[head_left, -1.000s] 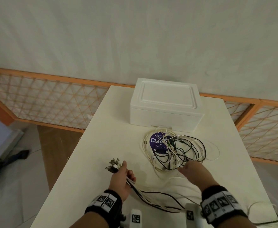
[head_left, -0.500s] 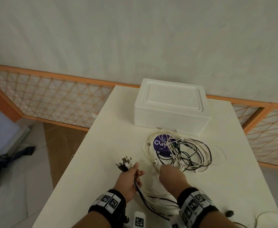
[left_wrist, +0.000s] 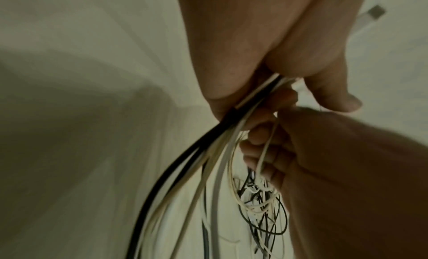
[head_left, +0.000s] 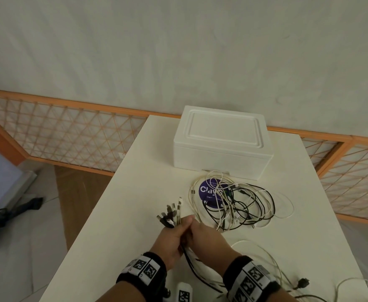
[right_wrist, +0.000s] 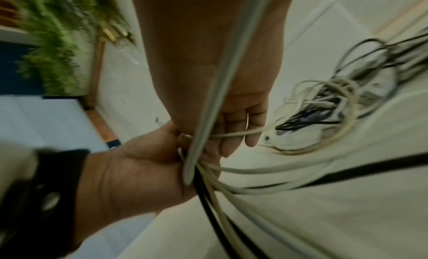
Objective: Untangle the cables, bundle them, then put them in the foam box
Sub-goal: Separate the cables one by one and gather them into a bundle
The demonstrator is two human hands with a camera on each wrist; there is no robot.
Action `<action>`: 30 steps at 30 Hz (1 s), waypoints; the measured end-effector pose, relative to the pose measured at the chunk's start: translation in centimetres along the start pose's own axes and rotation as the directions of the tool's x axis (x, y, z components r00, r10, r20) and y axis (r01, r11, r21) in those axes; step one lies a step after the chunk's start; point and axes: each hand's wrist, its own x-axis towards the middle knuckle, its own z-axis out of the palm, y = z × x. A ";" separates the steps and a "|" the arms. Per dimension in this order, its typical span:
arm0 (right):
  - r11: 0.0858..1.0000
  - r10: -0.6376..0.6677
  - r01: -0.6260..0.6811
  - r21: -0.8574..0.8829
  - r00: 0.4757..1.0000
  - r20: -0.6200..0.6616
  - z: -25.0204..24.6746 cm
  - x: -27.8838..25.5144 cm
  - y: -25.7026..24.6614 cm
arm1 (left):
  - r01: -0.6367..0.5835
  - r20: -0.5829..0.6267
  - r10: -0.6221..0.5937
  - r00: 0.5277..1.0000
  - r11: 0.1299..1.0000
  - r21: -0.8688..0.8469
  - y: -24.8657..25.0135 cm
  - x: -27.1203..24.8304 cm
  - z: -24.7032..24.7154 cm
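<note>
My left hand [head_left: 182, 225] grips a bunch of black and white cables [left_wrist: 208, 144] just below their plugs [head_left: 171, 214], which fan out above the fist. My right hand [head_left: 195, 227] is pressed against it and pinches a thin white cable [right_wrist: 231, 134] that leads back to the tangle [head_left: 233, 203]. That tangle of black and white cables lies on the table over a purple round label [head_left: 208, 191]. The white foam box [head_left: 222, 144] stands behind it with its lid on. The held cables hang down toward me between both wrists.
More loose cables and a black plug [head_left: 301, 284] lie at the near right of the white table [head_left: 135, 192]. A small white tagged block [head_left: 184, 293] sits at the near edge. An orange lattice fence [head_left: 70, 131] runs behind; the floor drops off left.
My right hand left the tangle and moved left to meet my left hand, bringing a white cable along. The left hand kept its grip on the bunch.
</note>
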 end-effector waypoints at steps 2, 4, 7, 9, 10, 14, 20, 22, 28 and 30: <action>0.996 -0.083 0.084 0.020 0.996 -0.029 -0.4 0.0 -0.4 | -0.054 -0.035 0.053 0.998 0.998 -0.021 0.2 0.0 0.1; 0.983 -0.180 0.176 -0.061 0.982 -0.065 -1.2 0.0 0.3 | -0.124 -0.116 0.117 0.986 0.991 -0.059 0.8 0.1 -0.1; 0.949 -0.199 0.125 -0.290 0.949 -0.244 -2.4 -0.1 3.1 | -0.193 -0.206 0.148 0.967 0.957 -0.219 2.0 0.5 -1.5; 0.969 -0.055 -0.050 -0.243 0.910 -0.410 -2.7 -0.3 5.4 | -0.172 -0.196 0.119 0.973 0.945 -0.277 2.5 0.6 -2.6; 0.980 0.032 -0.115 -0.161 0.896 -0.443 -2.8 -0.4 6.2 | -0.153 -0.185 0.103 0.977 0.947 -0.281 2.5 0.5 -3.0; 0.967 0.254 -0.246 0.071 0.901 -0.351 -3.4 0.2 7.2 | -0.112 -0.134 0.077 0.988 0.952 -0.285 2.1 -0.2 -2.8; 0.990 -0.114 0.133 0.050 0.953 -0.282 -4.3 0.7 3.2 | -0.093 -0.024 0.092 0.995 0.994 -0.052 2.8 -0.9 -0.9; 0.957 -0.283 0.289 0.007 0.942 -0.180 -3.6 0.5 1.5 | -0.052 0.012 0.052 0.999 0.999 0.016 2.7 -0.8 -0.2; 0.940 -0.300 0.300 0.160 0.954 -0.021 -2.5 -0.1 0.4 | -0.070 0.016 0.069 0.997 0.992 0.103 2.6 -0.4 -0.5; 0.895 -0.061 0.045 0.444 0.998 0.022 -2.6 0.1 0.9 | -0.081 0.003 0.081 0.997 0.994 0.080 2.8 -0.5 -0.4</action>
